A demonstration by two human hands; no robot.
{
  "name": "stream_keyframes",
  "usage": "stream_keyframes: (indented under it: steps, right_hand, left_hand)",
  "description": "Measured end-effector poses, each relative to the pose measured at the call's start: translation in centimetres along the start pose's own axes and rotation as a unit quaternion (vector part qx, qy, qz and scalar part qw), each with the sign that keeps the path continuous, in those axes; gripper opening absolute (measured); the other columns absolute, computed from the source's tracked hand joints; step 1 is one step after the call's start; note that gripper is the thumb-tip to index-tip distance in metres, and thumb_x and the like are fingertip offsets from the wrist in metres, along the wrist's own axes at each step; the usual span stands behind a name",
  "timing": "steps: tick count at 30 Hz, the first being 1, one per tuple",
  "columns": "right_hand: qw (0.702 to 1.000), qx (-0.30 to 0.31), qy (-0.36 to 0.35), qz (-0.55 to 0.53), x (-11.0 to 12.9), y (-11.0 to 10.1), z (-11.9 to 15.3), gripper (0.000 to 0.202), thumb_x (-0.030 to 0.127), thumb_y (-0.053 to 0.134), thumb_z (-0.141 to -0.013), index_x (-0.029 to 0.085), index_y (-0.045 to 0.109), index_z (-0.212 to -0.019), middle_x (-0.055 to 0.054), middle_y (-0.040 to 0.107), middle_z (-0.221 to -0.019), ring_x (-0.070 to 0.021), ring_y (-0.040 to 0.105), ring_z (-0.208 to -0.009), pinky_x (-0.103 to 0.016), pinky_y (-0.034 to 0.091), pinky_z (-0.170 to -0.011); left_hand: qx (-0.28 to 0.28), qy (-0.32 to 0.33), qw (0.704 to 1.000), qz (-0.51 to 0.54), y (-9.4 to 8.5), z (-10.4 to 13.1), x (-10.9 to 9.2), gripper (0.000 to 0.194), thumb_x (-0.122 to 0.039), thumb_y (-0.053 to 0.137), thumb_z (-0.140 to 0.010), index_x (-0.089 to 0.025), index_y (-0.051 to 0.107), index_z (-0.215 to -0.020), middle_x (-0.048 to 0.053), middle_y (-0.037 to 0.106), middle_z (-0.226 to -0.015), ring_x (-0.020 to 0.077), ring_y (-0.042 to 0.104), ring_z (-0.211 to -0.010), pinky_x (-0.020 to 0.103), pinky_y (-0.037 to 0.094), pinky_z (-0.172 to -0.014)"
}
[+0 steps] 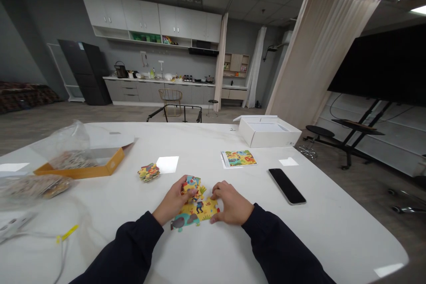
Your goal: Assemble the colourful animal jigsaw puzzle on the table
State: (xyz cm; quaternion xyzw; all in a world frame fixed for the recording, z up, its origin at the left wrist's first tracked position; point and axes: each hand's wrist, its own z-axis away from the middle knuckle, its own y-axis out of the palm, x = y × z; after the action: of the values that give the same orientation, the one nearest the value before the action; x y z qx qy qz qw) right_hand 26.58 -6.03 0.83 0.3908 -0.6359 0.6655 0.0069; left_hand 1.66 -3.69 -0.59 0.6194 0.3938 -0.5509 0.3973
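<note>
A joined part of a colourful jigsaw puzzle [208,209] lies flat on the white table in front of me, with yellow ground and a grey-teal animal at its lower left. My left hand [173,200] grips a few loose puzzle pieces [193,181] between thumb and fingers, just over the joined part's upper left. At the right edge of the joined part, my right hand [232,205] curves its thumb and fingers around a puzzle piece there; its palm side is partly hidden. Left of my hands sits a small pile of puzzle pieces [148,172].
A puzzle picture card [238,158] and a black phone [286,186] lie to the right. Behind them stands a white box [270,135]. On the left are an orange-edged box [115,162], plastic bags of pieces [36,186] and a cable with a yellow tag [69,233].
</note>
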Motion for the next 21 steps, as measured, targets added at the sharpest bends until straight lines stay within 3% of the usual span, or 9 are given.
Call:
stream_keyframes:
  steps: [3, 7, 10, 12, 15, 17, 21]
  right_hand:
    - [0.999, -0.001, 0.033, -0.023, 0.4, 0.4, -0.1, 0.055, 0.033, 0.098, -0.055, 0.019, 0.068, -0.099, -0.007, 0.063, -0.108, -0.0269, 0.058, -0.104, -0.042, 0.05, -0.094]
    - [0.987, -0.013, 0.117, -0.112, -0.4, 0.3, -0.2, 0.054, 0.02, 0.095, -0.05, 0.02, 0.06, -0.092, -0.002, 0.065, -0.093, -0.0215, 0.063, -0.086, -0.035, 0.052, -0.077]
    - [0.947, -0.01, 0.185, -0.263, -1.8, -0.2, -0.4, 0.049, 0.022, 0.088, -0.058, 0.022, 0.053, -0.092, 0.003, 0.066, -0.074, -0.0168, 0.063, -0.063, -0.028, 0.048, -0.058]
    - [0.92, -0.037, 0.191, -0.339, -2.4, -0.6, -0.6, 0.047, 0.029, 0.088, -0.061, 0.022, 0.052, -0.092, 0.004, 0.067, -0.07, -0.0172, 0.066, -0.059, -0.026, 0.047, -0.054]
    - [0.902, -0.102, 0.17, -0.383, -1.8, -0.5, -1.1, 0.045, 0.04, 0.09, -0.062, 0.02, 0.058, -0.087, 0.0, 0.07, -0.072, -0.0193, 0.07, -0.065, -0.028, 0.051, -0.059]
    - [0.895, -0.099, 0.134, -0.414, -0.6, -0.1, -1.3, 0.044, 0.046, 0.089, -0.066, 0.018, 0.062, -0.087, -0.004, 0.073, -0.079, -0.02, 0.071, -0.07, -0.032, 0.055, -0.067]
    - [0.892, -0.093, 0.055, -0.438, 1.7, 1.3, -1.2, 0.053, 0.049, 0.078, -0.081, 0.021, 0.062, -0.123, -0.009, 0.073, -0.107, -0.0232, 0.071, -0.096, -0.041, 0.057, -0.089]
  left_hand:
    - [0.059, -0.02, 0.997, 0.035, 0.6, 0.4, -0.4, 0.043, -0.047, 0.083, -0.081, -0.018, 0.059, -0.101, 0.004, 0.069, -0.09, 0.0207, 0.069, -0.081, 0.032, 0.057, -0.073]
    - [0.088, -0.033, 0.993, 0.07, 0.9, 0.6, -0.7, 0.047, -0.045, 0.085, -0.08, -0.017, 0.059, -0.108, 0.004, 0.067, -0.091, 0.0184, 0.067, -0.081, 0.03, 0.055, -0.074]
    - [0.117, -0.057, 0.99, 0.06, 0.8, 0.7, -0.5, 0.044, -0.044, 0.084, -0.081, -0.017, 0.058, -0.105, 0.003, 0.066, -0.089, 0.0167, 0.066, -0.078, 0.028, 0.054, -0.072]
    - [0.133, -0.066, 0.988, 0.045, 0.9, 0.8, -0.3, 0.041, -0.044, 0.083, -0.082, -0.017, 0.058, -0.1, 0.003, 0.066, -0.089, 0.0167, 0.065, -0.078, 0.027, 0.053, -0.071]
    - [0.116, -0.05, 0.991, 0.046, 1.2, 0.9, -0.4, 0.04, -0.044, 0.083, -0.083, -0.017, 0.057, -0.098, 0.003, 0.066, -0.089, 0.0167, 0.065, -0.079, 0.027, 0.052, -0.07]
    - [0.099, -0.027, 0.993, 0.051, 1.5, 0.8, -0.6, 0.04, -0.044, 0.082, -0.083, -0.018, 0.056, -0.099, 0.003, 0.067, -0.09, 0.0169, 0.066, -0.08, 0.027, 0.052, -0.072]
    - [0.031, 0.008, 0.999, 0.042, 1.2, 0.4, -0.9, 0.042, -0.046, 0.079, -0.085, -0.019, 0.053, -0.104, 0.002, 0.068, -0.091, 0.0186, 0.068, -0.083, 0.029, 0.055, -0.077]
